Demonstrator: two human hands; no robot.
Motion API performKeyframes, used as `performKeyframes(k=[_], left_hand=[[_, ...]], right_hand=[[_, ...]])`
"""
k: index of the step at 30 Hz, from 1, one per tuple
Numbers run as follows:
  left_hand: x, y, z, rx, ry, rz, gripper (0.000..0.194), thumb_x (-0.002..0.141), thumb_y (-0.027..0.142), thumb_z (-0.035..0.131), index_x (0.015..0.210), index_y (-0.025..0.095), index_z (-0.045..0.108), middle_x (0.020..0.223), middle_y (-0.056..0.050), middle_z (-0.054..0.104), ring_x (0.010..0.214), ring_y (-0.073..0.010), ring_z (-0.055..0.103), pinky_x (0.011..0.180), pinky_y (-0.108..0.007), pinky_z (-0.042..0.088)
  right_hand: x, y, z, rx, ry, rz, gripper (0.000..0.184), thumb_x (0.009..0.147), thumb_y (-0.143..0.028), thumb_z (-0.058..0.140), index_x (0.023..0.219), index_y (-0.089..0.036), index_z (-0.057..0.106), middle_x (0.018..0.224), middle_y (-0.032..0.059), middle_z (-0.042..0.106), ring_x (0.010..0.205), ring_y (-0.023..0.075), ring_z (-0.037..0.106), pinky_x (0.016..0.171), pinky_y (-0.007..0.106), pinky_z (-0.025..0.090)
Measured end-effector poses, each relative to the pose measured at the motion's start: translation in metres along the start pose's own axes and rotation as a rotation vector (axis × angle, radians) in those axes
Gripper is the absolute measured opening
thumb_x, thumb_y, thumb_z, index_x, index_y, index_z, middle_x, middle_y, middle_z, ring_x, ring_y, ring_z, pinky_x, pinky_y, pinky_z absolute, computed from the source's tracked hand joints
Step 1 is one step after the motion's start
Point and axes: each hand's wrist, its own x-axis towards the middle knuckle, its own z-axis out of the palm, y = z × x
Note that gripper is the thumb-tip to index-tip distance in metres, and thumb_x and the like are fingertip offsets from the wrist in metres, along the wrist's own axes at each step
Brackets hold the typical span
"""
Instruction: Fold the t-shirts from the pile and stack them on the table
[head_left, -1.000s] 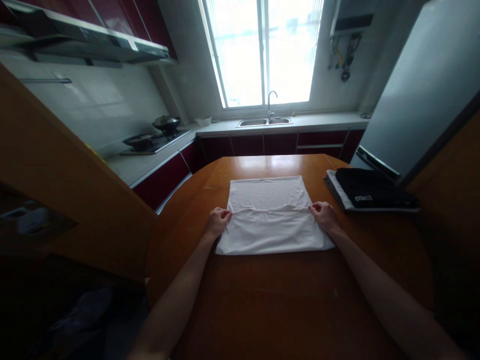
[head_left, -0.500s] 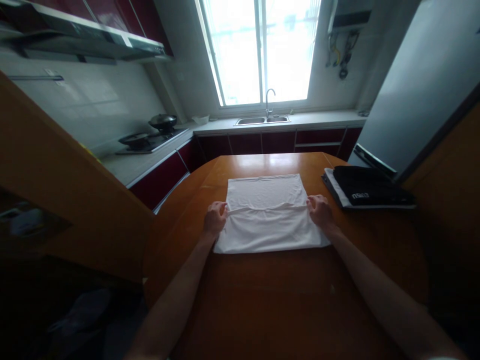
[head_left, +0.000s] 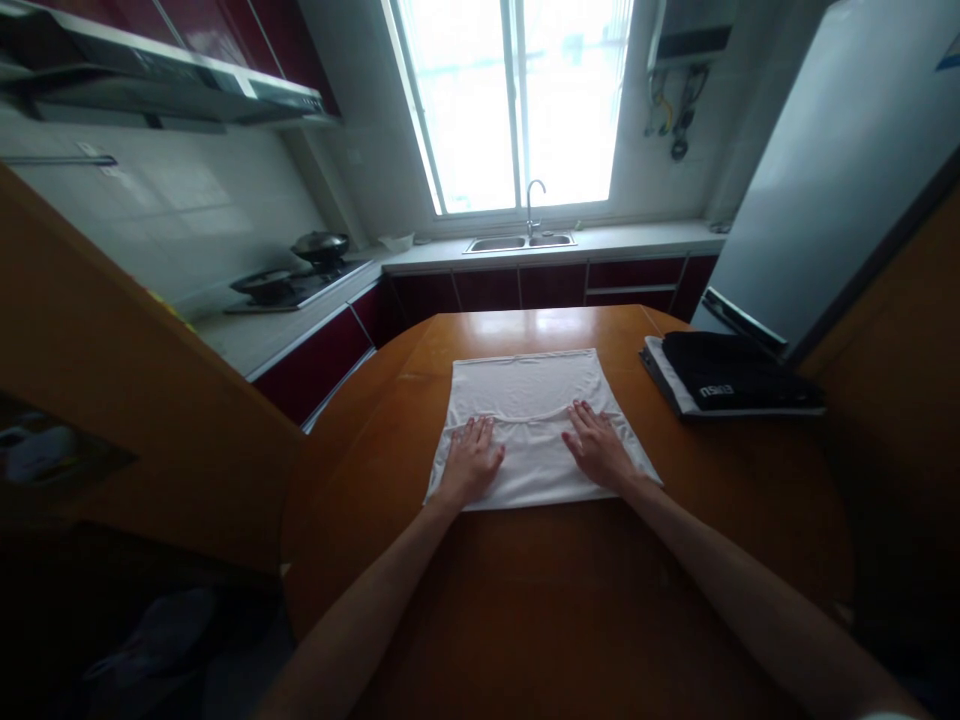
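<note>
A white cloth garment (head_left: 529, 385) lies on the wooden table in front of me, its near part folded over so that an edge runs across the middle. My left hand (head_left: 472, 462) rests flat on the left side of the folded layer, fingers spread and pointing away from me. On the right side, my right hand (head_left: 598, 447) lies palm down with its fingers stretched out, their tips by the fold's edge. Neither hand grips the fabric. Parts of the cloth under both palms are hidden.
To the right on the table (head_left: 360, 430) sits a stack of folded black and white clothes (head_left: 735, 370). Behind the table run a counter with a sink (head_left: 499, 243) and a stove with pans (head_left: 320, 247). A fridge (head_left: 817, 190) stands at the right.
Both hands have let go of the fold's edge at the cloth's sides. They have moved inward and now lie flat on the folded layer, which looks smoother.
</note>
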Motion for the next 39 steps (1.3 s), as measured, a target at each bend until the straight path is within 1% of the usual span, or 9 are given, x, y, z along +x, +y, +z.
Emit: performKeyframes(k=[3,7,12,19,23,27,34,36,39], left_hand=[[0.0,0.001,-0.004,-0.035,-0.003,0.008,0.059,0.101,0.039,0.044,0.153,0.012,0.043,0.16,-0.018,0.037,0.15,-0.0352,0.03,0.12,-0.06,0.024],[-0.004,0.01,-0.008,-0.071,0.085,0.025,0.057,0.101,0.035,0.042,0.153,0.013,0.043,0.16,-0.017,0.038,0.151,-0.0334,0.03,0.121,-0.058,0.024],[-0.014,0.02,0.001,-0.051,-0.031,0.061,0.062,0.1,0.043,0.045,0.155,0.016,0.04,0.162,-0.016,0.034,0.152,-0.0355,0.027,0.121,-0.06,0.022],[-0.011,0.017,0.005,-0.044,-0.047,0.047,0.061,0.1,0.045,0.045,0.155,0.018,0.041,0.163,-0.015,0.033,0.152,-0.0353,0.027,0.121,-0.06,0.021],[-0.01,0.004,-0.006,-0.086,-0.001,0.019,0.057,0.102,0.043,0.042,0.152,0.016,0.044,0.16,-0.017,0.038,0.15,-0.0342,0.031,0.12,-0.059,0.025],[-0.032,-0.022,-0.013,-0.036,0.04,-0.016,0.054,0.102,0.044,0.041,0.147,0.016,0.05,0.158,-0.018,0.042,0.149,-0.0358,0.033,0.119,-0.063,0.023],[-0.063,-0.048,-0.008,-0.061,-0.055,-0.145,0.06,0.102,0.05,0.035,0.153,0.02,0.042,0.162,-0.017,0.034,0.152,-0.0376,0.025,0.116,-0.066,0.024],[-0.067,-0.053,-0.018,-0.085,0.004,-0.113,0.058,0.102,0.049,0.038,0.152,0.021,0.044,0.16,-0.016,0.038,0.15,-0.0366,0.029,0.116,-0.063,0.028],[-0.079,-0.064,-0.042,-0.163,0.054,0.08,0.048,0.1,0.044,0.048,0.143,0.024,0.055,0.149,-0.013,0.052,0.141,-0.0301,0.044,0.115,-0.05,0.039]], right_hand=[[-0.004,-0.004,0.0,0.001,-0.079,-0.034,0.062,0.102,-0.042,0.033,0.155,-0.009,0.037,0.165,0.0164,0.026,0.154,0.0285,0.02,0.123,0.052,0.017],[-0.01,-0.01,0.001,0.014,0.004,-0.05,0.062,0.103,-0.039,0.033,0.157,-0.01,0.034,0.165,0.0163,0.027,0.155,0.0274,0.019,0.123,0.051,0.017],[-0.021,-0.017,0.005,0.009,-0.058,-0.112,0.067,0.101,-0.049,0.039,0.156,-0.011,0.035,0.164,0.0186,0.028,0.154,0.0298,0.02,0.122,0.053,0.017],[-0.022,-0.019,0.001,0.017,-0.019,-0.092,0.063,0.102,-0.044,0.04,0.154,-0.008,0.039,0.164,0.0195,0.028,0.153,0.0305,0.023,0.122,0.052,0.021],[-0.028,-0.014,-0.012,0.037,0.026,-0.109,0.06,0.103,-0.042,0.036,0.153,-0.01,0.042,0.163,0.0174,0.031,0.153,0.0287,0.026,0.122,0.049,0.023],[-0.046,0.014,-0.018,-0.033,0.119,-0.066,0.06,0.104,-0.043,0.032,0.156,-0.012,0.038,0.163,0.0162,0.033,0.154,0.0285,0.023,0.124,0.053,0.017],[-0.065,0.054,-0.012,-0.09,-0.043,0.114,0.072,0.102,-0.058,0.029,0.158,-0.014,0.033,0.164,0.0161,0.029,0.154,0.0307,0.023,0.122,0.062,0.014],[-0.067,0.055,-0.019,-0.089,0.006,0.083,0.07,0.102,-0.056,0.031,0.157,-0.013,0.034,0.164,0.016,0.03,0.153,0.031,0.023,0.122,0.063,0.016],[-0.078,0.062,-0.036,-0.065,0.085,-0.089,0.057,0.102,-0.047,0.04,0.15,-0.016,0.048,0.159,0.0147,0.041,0.15,0.0301,0.03,0.121,0.056,0.026]])
